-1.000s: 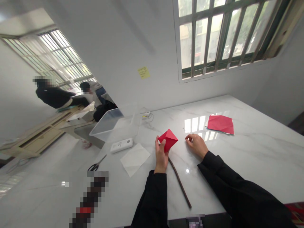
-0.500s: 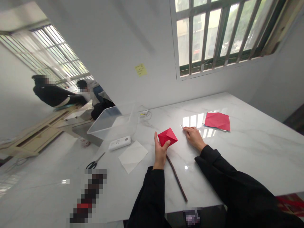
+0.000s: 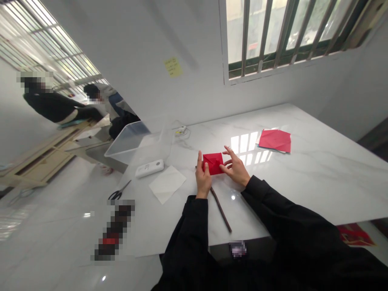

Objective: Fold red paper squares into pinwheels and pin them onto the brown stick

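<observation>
A small red folded paper envelope (image 3: 214, 163) is held in my left hand (image 3: 203, 178). The left thumb lies across its front, with the fingers along its left edge. My right hand (image 3: 238, 170) is at the envelope's right edge, thumb touching the paper. Its fingers are apart, the index stretched toward tiny shiny bits (image 3: 228, 147) on the tabletop; whether they touch it I cannot tell. Under the left hand a thin dark brown stick (image 3: 221, 210) lies on the table, its upper part partly hidden.
Red paper sheets (image 3: 275, 140) lie at the right on the marble-patterned table (image 3: 318, 178). To the left are a white sheet (image 3: 167, 184), a white oblong device (image 3: 149, 168), scissors (image 3: 119, 192) and a clear plastic bin (image 3: 129, 141). Two people sit in the far left background.
My right hand has come left from the tabletop to the envelope. The envelope has turned in my left hand and now sits more level. The view has tilted down slightly.
</observation>
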Demonstrator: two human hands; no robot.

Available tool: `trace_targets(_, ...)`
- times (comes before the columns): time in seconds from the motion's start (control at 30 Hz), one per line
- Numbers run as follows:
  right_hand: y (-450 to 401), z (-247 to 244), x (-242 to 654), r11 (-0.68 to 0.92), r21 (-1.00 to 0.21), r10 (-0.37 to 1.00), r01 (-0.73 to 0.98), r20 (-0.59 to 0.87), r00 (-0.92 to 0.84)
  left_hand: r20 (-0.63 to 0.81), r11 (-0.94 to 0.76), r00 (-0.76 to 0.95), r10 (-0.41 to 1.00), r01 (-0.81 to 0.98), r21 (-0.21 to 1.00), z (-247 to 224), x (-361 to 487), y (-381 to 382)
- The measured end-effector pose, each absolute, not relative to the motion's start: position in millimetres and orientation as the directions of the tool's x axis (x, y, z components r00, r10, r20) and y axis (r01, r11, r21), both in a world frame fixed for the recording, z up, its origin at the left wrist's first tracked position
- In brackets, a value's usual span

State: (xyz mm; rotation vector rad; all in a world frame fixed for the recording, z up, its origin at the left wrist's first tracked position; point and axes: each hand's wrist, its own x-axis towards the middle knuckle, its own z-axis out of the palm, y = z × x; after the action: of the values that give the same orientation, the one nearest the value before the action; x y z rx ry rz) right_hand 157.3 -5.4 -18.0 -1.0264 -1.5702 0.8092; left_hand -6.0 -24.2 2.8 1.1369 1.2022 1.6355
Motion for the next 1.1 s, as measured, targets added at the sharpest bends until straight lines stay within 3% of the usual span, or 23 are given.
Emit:
trace_targets(0.13, 2.3, -22.2, 165.0, 0.377, -0.883, 0.915, 0.278, 0.401, 0.035, 0.346, -0.336, -0.203, 0.916, 0.083, 0.938, 4.2, -4.7, -28.5)
trace_targets(0.37, 2.8, -14.8, 169.9, 0.485, -0.818, 0.86, 0.309, 0.51, 0.0, 0.195, -0.195, -0.176, 0.965, 0.017, 0.981, -2.6, -2.2, -26.4)
trace_targets(0.7, 17.0, -26.6, 178.6, 0.233, -0.959, 0.942, 0.16, 0.264, 0.208, 0.219, -0.23, -0.254, 0.942, -0.015, 0.973, -11.3, -13.0, -13.8)
trace_targets(0.87, 17.5, -26.1, 178.8, 0.222, -0.963, 0.935, 0.156, 0.255, 0.246, 0.156, -0.158, -0.184, 0.971, 0.001, 0.987, -15.6, -10.8, -14.3)
trace_targets(1.1, 12.3, -17.7, 176.9, 0.27, -0.935, 0.941, 0.229, 0.306, 0.141, 0.128, -0.129, -0.109, 0.986, 0.003, 0.992, -12.3, -10.5, -16.6)
